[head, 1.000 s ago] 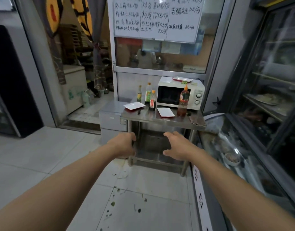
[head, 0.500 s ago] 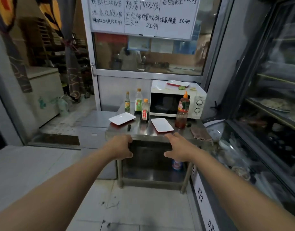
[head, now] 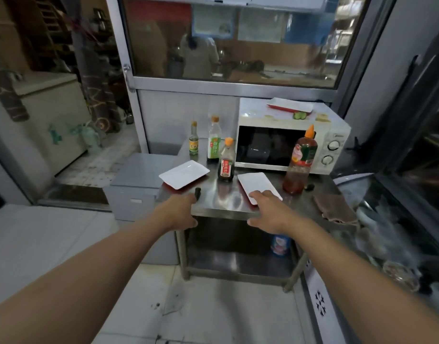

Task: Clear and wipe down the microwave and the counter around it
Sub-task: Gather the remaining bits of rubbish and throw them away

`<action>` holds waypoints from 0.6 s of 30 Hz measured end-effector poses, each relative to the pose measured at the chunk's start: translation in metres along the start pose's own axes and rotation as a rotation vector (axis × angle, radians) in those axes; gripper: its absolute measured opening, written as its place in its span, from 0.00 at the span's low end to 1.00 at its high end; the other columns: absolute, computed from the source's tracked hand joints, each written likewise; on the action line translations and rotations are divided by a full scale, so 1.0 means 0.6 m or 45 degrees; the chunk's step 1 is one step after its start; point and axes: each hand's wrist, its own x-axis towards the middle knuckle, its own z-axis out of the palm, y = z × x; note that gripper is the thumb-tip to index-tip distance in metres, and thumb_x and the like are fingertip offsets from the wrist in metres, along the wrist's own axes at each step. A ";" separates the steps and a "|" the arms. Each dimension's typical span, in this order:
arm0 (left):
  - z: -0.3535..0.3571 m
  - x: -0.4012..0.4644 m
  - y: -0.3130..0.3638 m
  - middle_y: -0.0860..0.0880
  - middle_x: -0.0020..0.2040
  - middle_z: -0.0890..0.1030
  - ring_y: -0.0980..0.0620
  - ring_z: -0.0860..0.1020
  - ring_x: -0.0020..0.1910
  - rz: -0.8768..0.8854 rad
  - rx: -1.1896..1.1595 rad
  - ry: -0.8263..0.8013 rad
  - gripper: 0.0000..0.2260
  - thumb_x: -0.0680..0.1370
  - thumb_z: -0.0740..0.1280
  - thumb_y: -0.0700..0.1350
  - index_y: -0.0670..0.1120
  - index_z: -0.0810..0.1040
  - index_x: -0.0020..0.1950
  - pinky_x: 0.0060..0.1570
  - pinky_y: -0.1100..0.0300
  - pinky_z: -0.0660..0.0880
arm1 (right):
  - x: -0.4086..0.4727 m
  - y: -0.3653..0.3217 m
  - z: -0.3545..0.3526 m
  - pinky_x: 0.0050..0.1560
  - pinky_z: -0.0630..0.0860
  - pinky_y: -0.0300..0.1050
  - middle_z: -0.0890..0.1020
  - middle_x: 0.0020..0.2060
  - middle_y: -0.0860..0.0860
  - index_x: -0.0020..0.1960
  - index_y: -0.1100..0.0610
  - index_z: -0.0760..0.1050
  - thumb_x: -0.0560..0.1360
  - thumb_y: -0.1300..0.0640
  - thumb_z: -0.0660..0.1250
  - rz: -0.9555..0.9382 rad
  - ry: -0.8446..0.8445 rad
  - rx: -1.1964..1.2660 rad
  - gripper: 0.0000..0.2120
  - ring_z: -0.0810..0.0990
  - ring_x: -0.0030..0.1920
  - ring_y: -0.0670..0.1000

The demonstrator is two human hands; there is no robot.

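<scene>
A white microwave (head: 287, 147) stands at the back right of a steel counter (head: 220, 197). On its top lie a red-edged white tray (head: 289, 106) and cucumber slices (head: 299, 115). Two white rectangular plates (head: 184, 173) (head: 256, 183) lie on the counter among several sauce bottles: a tall chili sauce bottle (head: 300, 162), a dark soy bottle (head: 226, 161), two pale bottles (head: 214, 141) (head: 193, 139). A brown cloth (head: 335, 207) lies at the right edge. My left hand (head: 181, 209) hovers at the counter's front edge, holding nothing. My right hand (head: 270, 212) reaches over the near plate's corner, fingers relaxed.
A small dark object (head: 197, 192) lies by my left hand. A grey metal box (head: 139, 184) stands left of the counter. A glass display case (head: 397, 219) runs along the right. A blue container (head: 279, 244) sits on the lower shelf. The floor tiles are dirty.
I have walked closer; the counter and microwave now fill more of the view. Both hands have moved forward to the counter's front edge, the right one reaching the near plate.
</scene>
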 end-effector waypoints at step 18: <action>0.093 0.348 -0.073 0.43 0.63 0.74 0.43 0.74 0.61 -0.376 -0.081 -0.038 0.25 0.74 0.69 0.48 0.45 0.66 0.67 0.58 0.51 0.73 | 0.370 0.098 0.061 0.56 0.70 0.45 0.68 0.63 0.53 0.71 0.52 0.61 0.72 0.52 0.68 -0.179 -0.172 0.077 0.30 0.71 0.61 0.54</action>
